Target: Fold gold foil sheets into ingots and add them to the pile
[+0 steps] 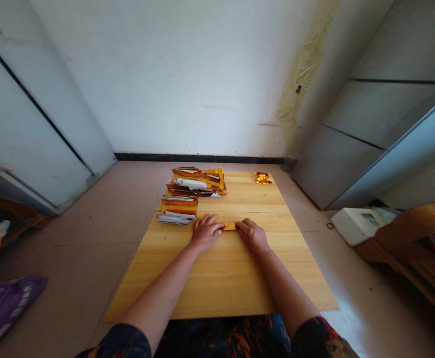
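Note:
A narrow folded strip of gold foil paper (pixel 229 226) lies on the wooden table between my two hands. My left hand (pixel 205 233) pinches its left end with thumb and forefinger, while the other fingers rest on the tabletop. At the strip's right end, my right hand (pixel 252 234) is closed with its fingertips on the paper. Just left of my left hand stands a small stack of folded gold and white papers (pixel 178 209). Behind that is a larger pile of gold foil paper (pixel 198 181) with a white roll-like piece on it.
The wooden table (pixel 220 278) has a crumpled gold foil scrap (pixel 263 178) at its far right corner. A grey cabinet (pixel 355 124) stands to the right, above a white box (pixel 359 224) near wooden furniture. On the floor at left lies a purple bag (pixel 14 303).

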The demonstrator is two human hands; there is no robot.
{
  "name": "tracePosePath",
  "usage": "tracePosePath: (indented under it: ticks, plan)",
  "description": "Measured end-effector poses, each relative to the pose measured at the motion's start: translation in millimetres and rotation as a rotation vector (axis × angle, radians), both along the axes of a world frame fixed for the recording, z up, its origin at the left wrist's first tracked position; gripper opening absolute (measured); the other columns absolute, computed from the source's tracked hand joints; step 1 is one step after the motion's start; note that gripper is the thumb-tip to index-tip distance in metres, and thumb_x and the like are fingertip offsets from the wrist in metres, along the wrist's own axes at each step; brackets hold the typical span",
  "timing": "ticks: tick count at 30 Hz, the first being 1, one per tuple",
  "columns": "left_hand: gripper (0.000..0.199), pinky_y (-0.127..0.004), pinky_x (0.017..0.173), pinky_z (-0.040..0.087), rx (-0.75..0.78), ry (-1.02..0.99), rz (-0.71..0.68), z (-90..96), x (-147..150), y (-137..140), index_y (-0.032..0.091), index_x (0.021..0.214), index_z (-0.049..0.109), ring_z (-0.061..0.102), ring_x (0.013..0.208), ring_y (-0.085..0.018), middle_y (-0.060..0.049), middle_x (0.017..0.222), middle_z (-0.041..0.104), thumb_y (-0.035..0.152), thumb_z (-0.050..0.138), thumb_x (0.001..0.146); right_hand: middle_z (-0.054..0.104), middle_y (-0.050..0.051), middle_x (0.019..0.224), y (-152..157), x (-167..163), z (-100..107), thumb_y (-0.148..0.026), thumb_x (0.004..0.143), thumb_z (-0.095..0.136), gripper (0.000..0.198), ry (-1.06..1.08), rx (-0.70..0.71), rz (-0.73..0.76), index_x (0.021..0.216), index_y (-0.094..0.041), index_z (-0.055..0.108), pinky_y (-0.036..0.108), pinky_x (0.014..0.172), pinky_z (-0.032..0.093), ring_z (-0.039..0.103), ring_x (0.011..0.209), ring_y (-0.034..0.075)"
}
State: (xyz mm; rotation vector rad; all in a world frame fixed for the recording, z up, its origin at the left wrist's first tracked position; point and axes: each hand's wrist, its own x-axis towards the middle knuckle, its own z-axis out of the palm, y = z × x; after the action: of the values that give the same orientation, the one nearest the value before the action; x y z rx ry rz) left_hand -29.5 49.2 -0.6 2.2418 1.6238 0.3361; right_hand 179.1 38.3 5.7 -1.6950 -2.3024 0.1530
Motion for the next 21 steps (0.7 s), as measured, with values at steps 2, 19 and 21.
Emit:
tracePosePath:
  ticks: [2, 19, 21]
  plan:
    - [0.031, -0.052, 0.108, 0.019, 0.051, -0.024, 0.002, -2.6, 0, -2, 0.038, 0.114, 0.059, 0.029, 0.134, -0.025, 0.005, 0.141, 0.043, 0.033, 0.044, 0.088, 0.062, 0.002, 0.095, 0, -1, -3, -0.032, 0.093, 0.044, 0.024, 0.008, 0.027, -0.015, 0.106, -0.031, 0.063, 0.017, 0.065, 0.039, 0.058, 0.087, 0.012]
    - [0.016, -0.029, 0.073, 0.042, 0.243, -0.369, -0.019, -2.2, -7, -8, 0.018, 0.069, 0.062, 0.055, 0.078, -0.017, -0.003, 0.073, 0.062, 0.021, 0.049, 0.077, 0.061, 0.001, 0.074, 10, -6, -3, -0.025, 0.09, 0.044, 0.023, 0.349, -0.151, 0.019, 0.076, -0.019, 0.061, 0.019, 0.065, 0.037, 0.055, 0.07, 0.011]
    - [0.015, -0.029, 0.074, 0.043, 0.225, -0.402, -0.017, 0.5, -9, -8, 0.018, 0.072, 0.063, 0.056, 0.08, -0.017, -0.003, 0.076, 0.064, 0.02, 0.049, 0.075, 0.062, 0.0, 0.074, 10, -7, 2, -0.025, 0.091, 0.043, 0.024, 0.286, -0.19, 0.031, 0.075, -0.019, 0.06, 0.019, 0.063, 0.035, 0.055, 0.069, 0.011]
